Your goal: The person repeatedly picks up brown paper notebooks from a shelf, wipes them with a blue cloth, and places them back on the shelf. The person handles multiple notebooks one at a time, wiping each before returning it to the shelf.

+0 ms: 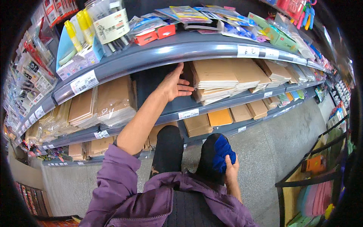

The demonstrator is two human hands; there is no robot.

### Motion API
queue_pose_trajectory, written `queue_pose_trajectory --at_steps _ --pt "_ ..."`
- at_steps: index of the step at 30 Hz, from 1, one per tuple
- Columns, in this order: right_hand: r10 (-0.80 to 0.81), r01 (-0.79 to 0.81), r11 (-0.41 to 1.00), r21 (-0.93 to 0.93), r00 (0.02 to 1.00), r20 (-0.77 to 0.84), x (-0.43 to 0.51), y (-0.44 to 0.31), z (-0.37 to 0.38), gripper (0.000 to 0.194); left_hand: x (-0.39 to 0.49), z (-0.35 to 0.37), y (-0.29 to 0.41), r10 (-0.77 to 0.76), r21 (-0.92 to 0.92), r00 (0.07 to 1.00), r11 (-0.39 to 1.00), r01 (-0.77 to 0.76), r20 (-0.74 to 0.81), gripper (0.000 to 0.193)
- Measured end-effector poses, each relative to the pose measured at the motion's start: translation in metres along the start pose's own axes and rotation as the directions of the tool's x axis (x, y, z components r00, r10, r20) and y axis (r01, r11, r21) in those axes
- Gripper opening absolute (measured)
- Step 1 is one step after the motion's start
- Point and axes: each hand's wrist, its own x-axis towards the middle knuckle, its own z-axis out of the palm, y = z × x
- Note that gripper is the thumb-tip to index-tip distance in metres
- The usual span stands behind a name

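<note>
My left hand (174, 85) reaches into a gap on the middle shelf (167, 112), fingers apart and holding nothing. Its fingertips are beside a stack of brown kraft-coloured paper goods (215, 73) with white edges; whether they touch it I cannot tell. Left of my forearm lies another such stack, wrapped in clear plastic (116, 99). At my knee, my right hand (232, 167) grips a crumpled blue cloth (222, 153), which rests on the black trouser leg.
Above hangs the edge of the upper shelf (167, 54), bearing a clear jar of pens (110, 25), yellow markers (73, 35) and packets. A lower shelf holds more brown stacks (198, 124) and an orange one (220, 117). At the right stands a black-framed rack (306, 183).
</note>
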Motion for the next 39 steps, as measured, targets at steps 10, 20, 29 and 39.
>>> queue_pose_trajectory --at_steps 10,20,29,39 --pt "0.099 -0.095 0.987 0.132 0.995 -0.025 0.004 0.000 -0.004 0.030 0.046 0.036 0.007 -0.030 0.155 0.999 0.988 0.028 0.013 0.052" --pt "0.075 -0.075 0.992 0.103 0.997 0.001 0.003 0.005 -0.006 0.037 0.042 0.043 0.010 0.191 -0.315 0.979 0.936 -0.159 0.074 0.036" --pt "0.243 -0.235 0.955 0.181 0.970 -0.023 0.011 0.008 -0.006 0.049 -0.058 -0.022 -0.057 0.060 -0.533 0.976 0.844 0.063 0.211 0.051" --pt "0.336 -0.312 0.911 0.269 0.941 -0.044 0.004 -0.009 0.005 0.050 -0.106 -0.017 -0.108 0.210 -0.268 0.943 0.953 -0.139 0.259 0.087"
